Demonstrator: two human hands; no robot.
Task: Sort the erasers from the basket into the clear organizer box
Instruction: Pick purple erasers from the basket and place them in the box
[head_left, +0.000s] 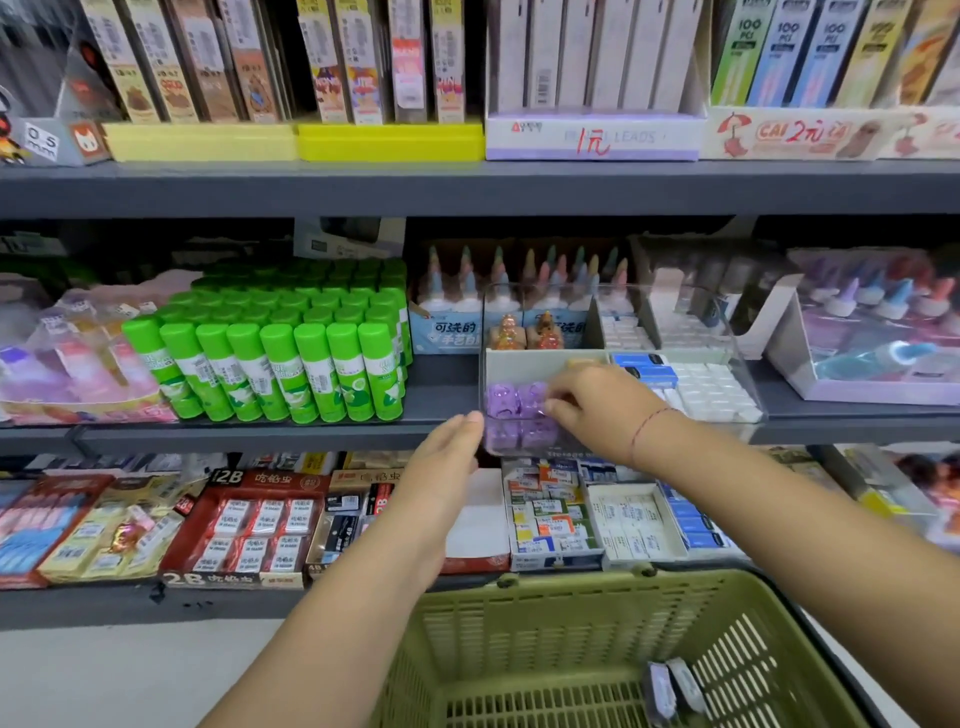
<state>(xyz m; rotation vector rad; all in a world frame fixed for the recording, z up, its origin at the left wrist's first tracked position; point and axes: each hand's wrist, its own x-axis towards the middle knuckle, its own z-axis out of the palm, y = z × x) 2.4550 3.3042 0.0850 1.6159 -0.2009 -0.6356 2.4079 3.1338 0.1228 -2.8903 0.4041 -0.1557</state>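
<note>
The clear organizer box (737, 332) stands on the middle shelf. Its front left compartment holds several purple erasers (506, 402). My right hand (597, 402) reaches into that compartment, fingers curled on a purple eraser there. My left hand (447, 447) is flat with straight fingers, its tips touching the box's front left corner. White and blue erasers (701, 389) fill the right compartments, and two brown figure erasers (524, 332) stand at the back left. The green basket (519, 639) sits at the bottom, with two wrapped erasers (672, 691) lying in it.
Green glue sticks (280, 353) stand left of the box. White glue bottles (452, 306) are behind it. The lower shelf holds boxes of 2B erasers (249, 530) and other packs. The upper shelf carries boxed stationery.
</note>
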